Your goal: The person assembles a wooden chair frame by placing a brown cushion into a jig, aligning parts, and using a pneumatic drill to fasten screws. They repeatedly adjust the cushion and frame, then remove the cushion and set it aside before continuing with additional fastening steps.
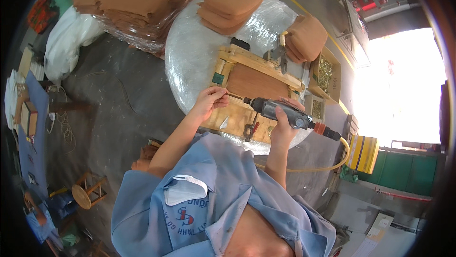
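Note:
My right hand [283, 126] is wrapped round a dark air screwdriver [273, 109], which lies level and points left. A yellow hose [346, 155] runs from its orange-and-black rear end. At the tool's tip is a thin bit or screw [235, 96]. My left hand [212, 101] is closed in a pinch at the far end of it; what the fingertips hold is too small to tell. Under both hands lies a wooden frame jig [256, 65] with a brown panel [256, 82] inside. A red-handled clamp [251, 129] sits on its near board.
The jig rests on a round, plastic-wrapped table [183, 57]. Brown panels are stacked on it [232, 0], with a smaller stack [306, 38] at right. Boxes of screws [325, 74] stand beside the jig. A wrapped pile [133, 0] is at far left, a wooden stool [88, 190] lower left.

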A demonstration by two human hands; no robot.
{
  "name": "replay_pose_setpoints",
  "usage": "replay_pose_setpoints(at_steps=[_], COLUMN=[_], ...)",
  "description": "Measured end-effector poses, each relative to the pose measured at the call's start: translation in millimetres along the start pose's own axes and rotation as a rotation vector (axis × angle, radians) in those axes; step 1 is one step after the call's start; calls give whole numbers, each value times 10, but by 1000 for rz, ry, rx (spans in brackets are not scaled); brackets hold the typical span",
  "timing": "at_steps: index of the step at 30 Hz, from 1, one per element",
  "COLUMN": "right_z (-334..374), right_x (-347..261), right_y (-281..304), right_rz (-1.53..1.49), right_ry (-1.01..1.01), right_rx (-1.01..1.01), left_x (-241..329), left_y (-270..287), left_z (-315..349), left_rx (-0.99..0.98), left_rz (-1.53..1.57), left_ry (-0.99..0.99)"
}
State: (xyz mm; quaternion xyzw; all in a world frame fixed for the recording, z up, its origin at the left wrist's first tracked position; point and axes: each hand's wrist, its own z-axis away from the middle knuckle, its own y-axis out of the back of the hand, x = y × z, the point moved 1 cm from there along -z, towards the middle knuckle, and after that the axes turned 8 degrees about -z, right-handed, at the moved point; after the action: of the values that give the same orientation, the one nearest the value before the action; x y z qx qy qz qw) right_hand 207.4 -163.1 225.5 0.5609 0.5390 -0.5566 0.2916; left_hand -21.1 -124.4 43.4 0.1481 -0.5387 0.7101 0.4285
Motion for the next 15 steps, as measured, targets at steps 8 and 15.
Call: replay_pose_setpoints(at_steps=[8,15], right_z=[-25,-83], right_x=[89,170], right_y=[-25,78], right_rz=[56,-10], right_ry=[38,-65], right_rx=[-5,29], left_x=[159,75], left_y=[15,165], left_z=[-43,-70], left_rx=[48,-56], left_rz=[-43,-30], left_ry=[95,127])
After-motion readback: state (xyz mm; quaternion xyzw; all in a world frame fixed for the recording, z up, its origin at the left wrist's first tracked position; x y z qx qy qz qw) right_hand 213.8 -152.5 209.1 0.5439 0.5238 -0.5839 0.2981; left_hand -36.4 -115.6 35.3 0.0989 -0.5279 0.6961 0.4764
